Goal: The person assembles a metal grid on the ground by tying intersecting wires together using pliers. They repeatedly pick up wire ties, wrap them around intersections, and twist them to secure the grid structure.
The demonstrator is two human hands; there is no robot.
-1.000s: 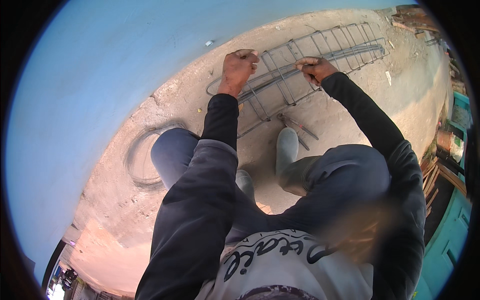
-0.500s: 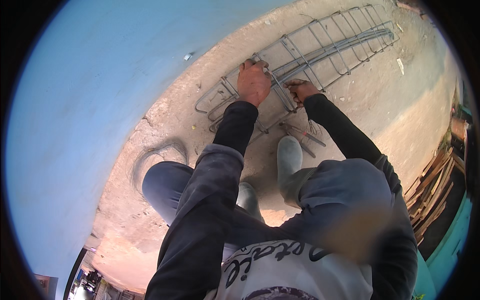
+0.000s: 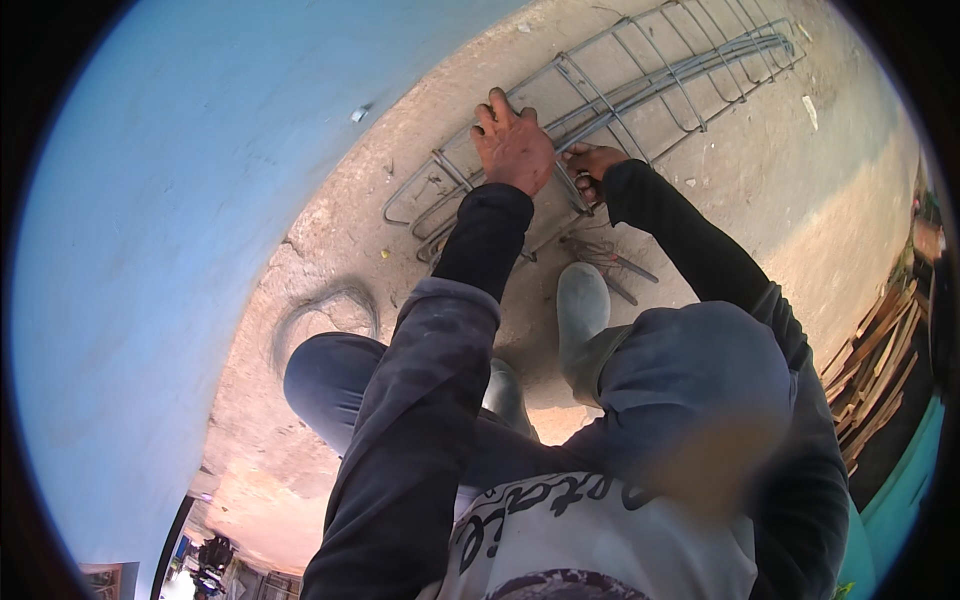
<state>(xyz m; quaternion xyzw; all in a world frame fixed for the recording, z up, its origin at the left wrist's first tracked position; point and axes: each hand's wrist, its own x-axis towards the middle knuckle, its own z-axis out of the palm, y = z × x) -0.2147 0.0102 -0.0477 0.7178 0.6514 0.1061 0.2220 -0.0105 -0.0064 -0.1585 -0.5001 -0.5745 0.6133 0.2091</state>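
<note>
A long rebar cage (image 3: 637, 88) of grey steel bars and rectangular stirrups lies on the ground, stretching away to the far right. My left hand (image 3: 516, 150) rests over its near part, fingers spread across the top bar; the palm side is hidden. Just to its right, my right hand (image 3: 597, 168) is closed, fingers bent together beside a stirrup and the lengthwise bars. Whatever sits between those fingertips is too small to make out. Pincers (image 3: 622, 272) with reddish handles lie on the ground below my right hand, by my boot.
A loose coil of thin wire (image 3: 330, 298) lies by my left knee. The blue wall (image 3: 200, 180) runs along the left side. A pile of wooden strips (image 3: 880, 365) is at the right. My rubber boot (image 3: 583, 300) stands close to the cage's near end.
My left hand has shifted slightly right, and its fingers have spread from a more curled pose. The right hand stays at the same stirrup, a little higher in view.
</note>
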